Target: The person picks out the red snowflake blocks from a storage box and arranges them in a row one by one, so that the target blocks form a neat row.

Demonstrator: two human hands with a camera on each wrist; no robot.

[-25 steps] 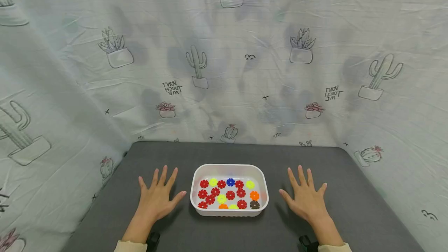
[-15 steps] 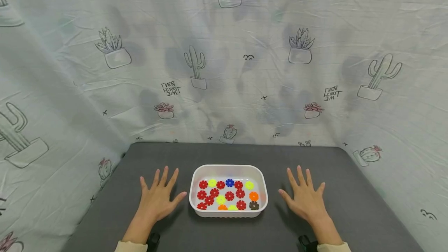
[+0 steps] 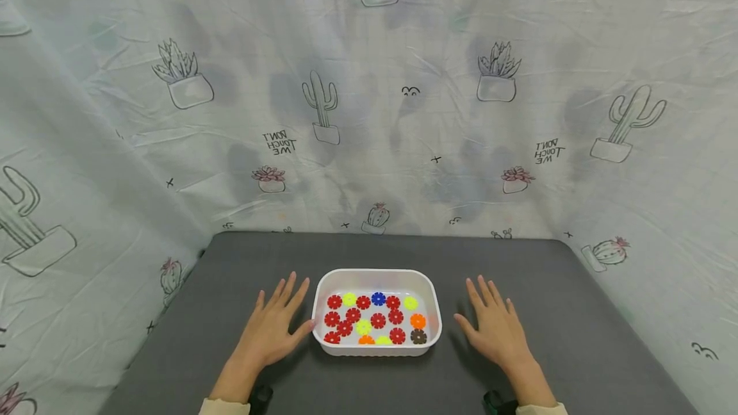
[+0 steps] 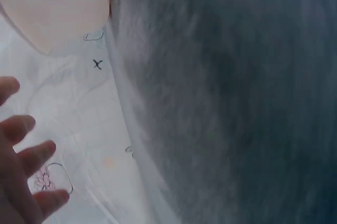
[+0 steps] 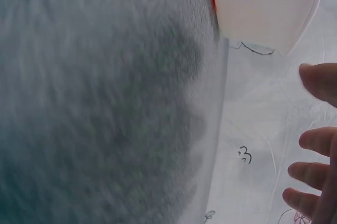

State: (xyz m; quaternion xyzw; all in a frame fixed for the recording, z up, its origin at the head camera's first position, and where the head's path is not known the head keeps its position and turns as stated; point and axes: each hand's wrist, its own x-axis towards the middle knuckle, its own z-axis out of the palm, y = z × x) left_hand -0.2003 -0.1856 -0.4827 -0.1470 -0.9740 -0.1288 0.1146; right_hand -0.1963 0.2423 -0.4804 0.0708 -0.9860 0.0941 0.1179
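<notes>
A white tray [image 3: 377, 350] stands on the grey table mat [image 3: 375, 252] and holds several flower-shaped discs [image 3: 377, 321] in red, yellow, orange, blue and brown. My left hand [image 3: 273, 325] lies just left of the tray, fingers straight and spread. Its thumb reaches the tray's left wall; I cannot tell if it touches. My right hand [image 3: 490, 328] sits a little off the tray's right side, also flat, holding nothing. In the left wrist view the left fingers [image 4: 26, 150] and a tray corner [image 4: 52, 8] show. The right wrist view has the right fingers [image 5: 316, 142] and the tray [image 5: 268, 8].
A pale cloth printed with cacti [image 3: 369, 114] hangs behind the table and down both sides, closing it in. The mat's far edge meets the cloth. Bare mat [image 3: 519, 261] lies behind the tray and outside each hand.
Both hands have slid inward toward the tray. The left hand moved more, and its thumb now reaches the tray's left wall. The tray has not moved.
</notes>
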